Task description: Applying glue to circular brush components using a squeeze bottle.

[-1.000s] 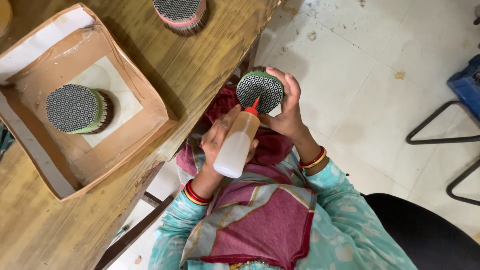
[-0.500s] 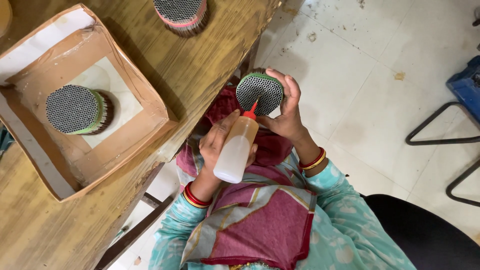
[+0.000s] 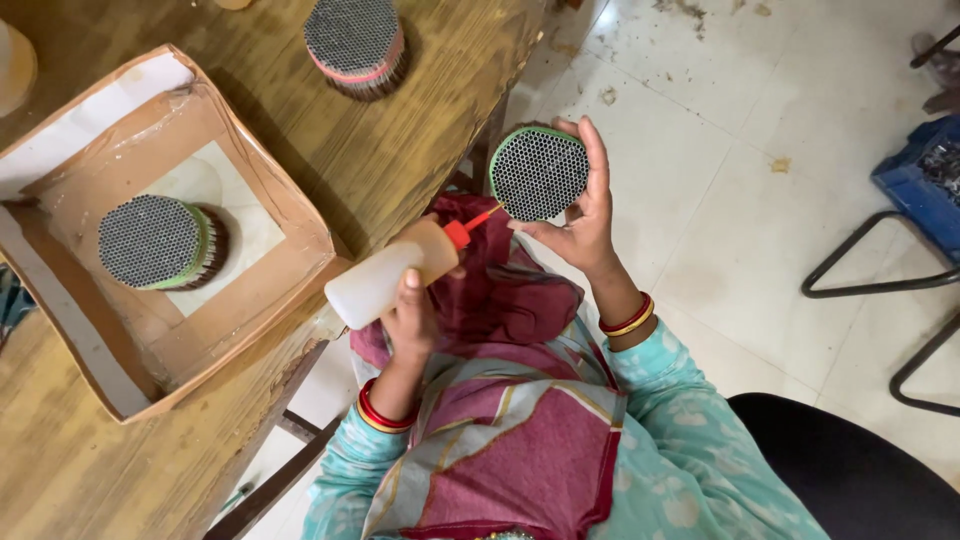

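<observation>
White plastic squeeze bottle [image 3: 385,280] aimed at a green-banded round honeycomb bundle [image 3: 538,172].
Left hand [image 3: 412,312] wraps the bottle, red nozzle pointing up-right; right hand [image 3: 580,215] pinches the bundle's rim beyond the wooden table's [image 3: 440,120] edge.

Worn wooden table [image 3: 420,130] with visible grain took up the left side, its edge running diagonally. The floor [image 3: 720,180] was pale tile, kinda dirty, with bits of debris scattered near the top. A black metal frame [image 3: 860,285] stood at the right under something blue [image 3: 920,175], and a dark seat [image 3: 850,470] sat bottom right. Lighting was soft and even.
</observation>
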